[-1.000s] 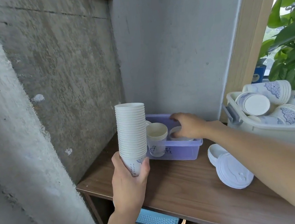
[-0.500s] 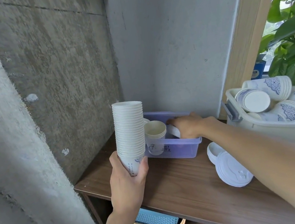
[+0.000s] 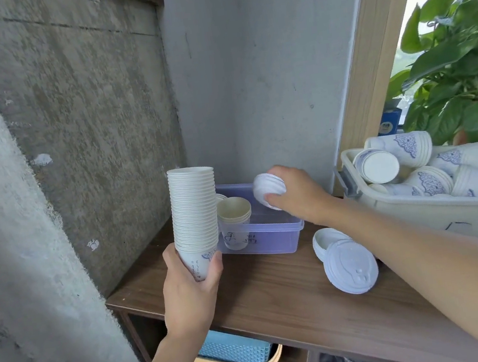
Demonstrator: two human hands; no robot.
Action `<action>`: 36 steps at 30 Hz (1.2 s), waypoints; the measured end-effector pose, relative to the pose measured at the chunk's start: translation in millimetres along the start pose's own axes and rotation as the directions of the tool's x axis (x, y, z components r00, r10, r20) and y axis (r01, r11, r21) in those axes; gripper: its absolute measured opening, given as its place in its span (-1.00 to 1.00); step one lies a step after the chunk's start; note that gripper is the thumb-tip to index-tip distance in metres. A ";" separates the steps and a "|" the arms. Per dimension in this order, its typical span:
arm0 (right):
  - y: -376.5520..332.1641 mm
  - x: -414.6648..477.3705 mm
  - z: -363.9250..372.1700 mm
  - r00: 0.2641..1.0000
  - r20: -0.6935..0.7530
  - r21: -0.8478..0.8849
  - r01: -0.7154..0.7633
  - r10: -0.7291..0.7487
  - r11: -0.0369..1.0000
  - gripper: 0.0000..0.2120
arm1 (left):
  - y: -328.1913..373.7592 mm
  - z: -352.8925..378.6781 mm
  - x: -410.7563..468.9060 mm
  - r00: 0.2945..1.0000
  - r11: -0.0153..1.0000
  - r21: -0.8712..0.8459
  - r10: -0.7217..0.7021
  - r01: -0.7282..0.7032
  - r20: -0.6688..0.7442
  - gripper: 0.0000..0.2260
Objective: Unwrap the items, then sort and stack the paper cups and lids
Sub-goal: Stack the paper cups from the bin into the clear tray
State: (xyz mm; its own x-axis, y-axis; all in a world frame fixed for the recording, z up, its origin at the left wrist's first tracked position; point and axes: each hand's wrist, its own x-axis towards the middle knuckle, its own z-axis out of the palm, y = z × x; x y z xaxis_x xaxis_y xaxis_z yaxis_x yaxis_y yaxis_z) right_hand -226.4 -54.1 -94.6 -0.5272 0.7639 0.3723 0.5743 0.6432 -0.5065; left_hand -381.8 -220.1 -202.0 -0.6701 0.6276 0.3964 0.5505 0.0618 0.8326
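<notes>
My left hand [image 3: 190,292] grips the bottom of a tall upright stack of white paper cups [image 3: 194,210] above the wooden shelf's left end. My right hand [image 3: 298,195] holds a small stack of white lids [image 3: 266,187], tilted on edge above the purple plastic box [image 3: 273,239]. Inside that box stands a short stack of beige-lined cups [image 3: 234,212]. More white lids [image 3: 349,266] lie on the shelf to the right of the box.
A cream bin [image 3: 439,214] at the right holds several blue-patterned cup stacks lying on their sides. A leafy plant [image 3: 462,72] rises behind it. Concrete walls close off the left and back. Below the wooden shelf [image 3: 263,297] sits a blue basket [image 3: 234,350].
My right hand has lifted out of the purple box with the lids in its grip. The cup stack in my left hand has stayed nearly where it was.
</notes>
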 end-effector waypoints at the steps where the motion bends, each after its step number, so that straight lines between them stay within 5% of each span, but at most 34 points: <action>1: -4.8 -11.6 -7.0 0.999 -0.034 0.015 0.011 -0.010 1.000 -0.73 | 0.5 -0.2 -0.4 1.000 1.000 -0.003 0.000 0.000 0.002 -0.50; 6: -6.5 -81.8 -37.7 0.995 -0.095 0.124 -0.005 0.017 0.992 -0.87 | 3.0 -2.6 -2.1 1.000 1.000 -0.016 -0.011 0.011 0.026 -0.51; 14: 38.7 -162.7 -79.3 0.973 -0.231 0.001 0.010 -0.010 1.000 -0.81 | 10.5 -2.5 -7.6 0.984 0.995 -0.096 -0.002 0.019 0.177 -0.55; 21: 71.2 -180.4 -79.2 0.991 -0.091 -0.193 -0.114 0.097 0.975 -0.92 | 28.4 10.8 -25.1 0.968 0.989 -0.146 0.045 -0.009 0.247 -0.55; 29: 73.5 -179.7 -75.6 0.962 0.059 -0.413 -0.218 0.265 0.884 -0.81 | 62.7 7.2 -13.2 0.955 0.967 -0.246 0.126 -0.058 0.269 -0.53; 34: 62.9 -161.6 -71.7 0.970 0.091 -0.447 -0.163 0.226 0.880 -0.73 | 85.8 3.7 8.6 0.956 0.967 -0.237 0.155 -0.095 0.251 -0.57; 36: 53.1 -151.0 -68.4 0.986 0.062 -0.291 -0.131 0.155 0.948 -0.73 | 93.9 5.2 17.9 0.950 0.965 -0.235 0.179 -0.118 0.256 -0.56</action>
State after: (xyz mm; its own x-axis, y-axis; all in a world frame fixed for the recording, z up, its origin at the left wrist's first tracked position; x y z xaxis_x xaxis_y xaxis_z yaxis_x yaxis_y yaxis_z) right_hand -73.4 -131.7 -124.5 -0.4696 0.8495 0.2405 0.7954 0.5253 -0.3023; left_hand -339.5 -199.0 -118.8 -0.4104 0.8061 0.4262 0.4930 -0.1970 0.8474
